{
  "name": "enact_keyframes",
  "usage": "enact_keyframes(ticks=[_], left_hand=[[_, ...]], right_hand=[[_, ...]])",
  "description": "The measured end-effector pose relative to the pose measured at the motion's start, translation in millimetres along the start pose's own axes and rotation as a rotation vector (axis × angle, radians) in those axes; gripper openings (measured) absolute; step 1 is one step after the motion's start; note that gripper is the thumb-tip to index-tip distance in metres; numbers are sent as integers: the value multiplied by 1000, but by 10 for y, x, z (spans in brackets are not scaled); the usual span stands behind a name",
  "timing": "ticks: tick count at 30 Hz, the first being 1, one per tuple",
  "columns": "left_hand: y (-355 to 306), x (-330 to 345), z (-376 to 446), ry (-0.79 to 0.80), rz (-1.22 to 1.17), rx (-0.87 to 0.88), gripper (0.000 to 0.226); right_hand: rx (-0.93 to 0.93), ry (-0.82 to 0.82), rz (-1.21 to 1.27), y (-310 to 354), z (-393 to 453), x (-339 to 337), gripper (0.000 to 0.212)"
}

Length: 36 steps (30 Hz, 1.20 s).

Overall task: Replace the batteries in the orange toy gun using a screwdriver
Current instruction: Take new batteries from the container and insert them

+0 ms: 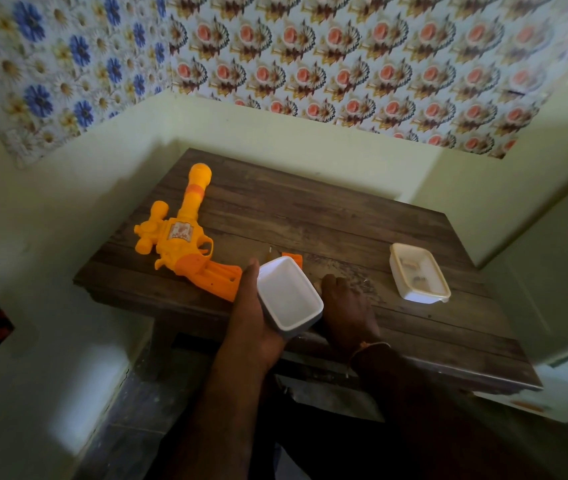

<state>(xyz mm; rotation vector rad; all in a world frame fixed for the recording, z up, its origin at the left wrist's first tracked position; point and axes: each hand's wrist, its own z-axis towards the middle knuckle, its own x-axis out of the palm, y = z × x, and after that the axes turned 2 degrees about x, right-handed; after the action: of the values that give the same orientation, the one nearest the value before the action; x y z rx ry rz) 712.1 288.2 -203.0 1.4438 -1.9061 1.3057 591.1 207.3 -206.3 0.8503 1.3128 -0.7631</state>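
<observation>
Lying on table [344,216], one toy gun [178,237], two containers [289,296].

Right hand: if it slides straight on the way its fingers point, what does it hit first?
Probably the small orange cover lying on the table just beyond the right hand. The fingers point up-left, away from the person. The white tub in the left hand hides part of that path, so depth is uncertain.

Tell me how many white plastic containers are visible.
2: one empty container held in the left hand, one lidded container on the table at right.
</observation>
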Motion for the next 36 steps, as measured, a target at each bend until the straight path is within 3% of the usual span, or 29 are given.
enact_keyframes(ticks=[6,9,13,16,18,22,25,29,33,36], left_hand=[[26,-18,-25,-11,28,4,54],[29,-21,-40,4,42,-10,54],[42,-8,9,-1,30,-48,57],[52,52,5,-7,-13,-54,42],[72,92,3,27,22,-22,33],[69,86,9,64,14,-18,41],[45,52,-21,53,-80,-95,64],[48,67,7,34,-95,-75,53],[33,61,99,44,-46,-55,56],[42,24,145,-19,-85,-62,58]], right_hand=[[31,-1,82,-63,4,76,32],[168,-33,221,-96,36,48,25],[372,-295,453,-75,55,-319,20],[283,-402,481,146,-31,-706,20],[161,-341,428,380,-130,-833,21],[-9,-82,124,733,-264,-734,28],[-47,-58,49,777,-280,-697,34],[-2,-23,158,680,-225,-718,34],[133,-108,523,432,-231,-840,13],[185,-119,649,285,-309,-839,6]])
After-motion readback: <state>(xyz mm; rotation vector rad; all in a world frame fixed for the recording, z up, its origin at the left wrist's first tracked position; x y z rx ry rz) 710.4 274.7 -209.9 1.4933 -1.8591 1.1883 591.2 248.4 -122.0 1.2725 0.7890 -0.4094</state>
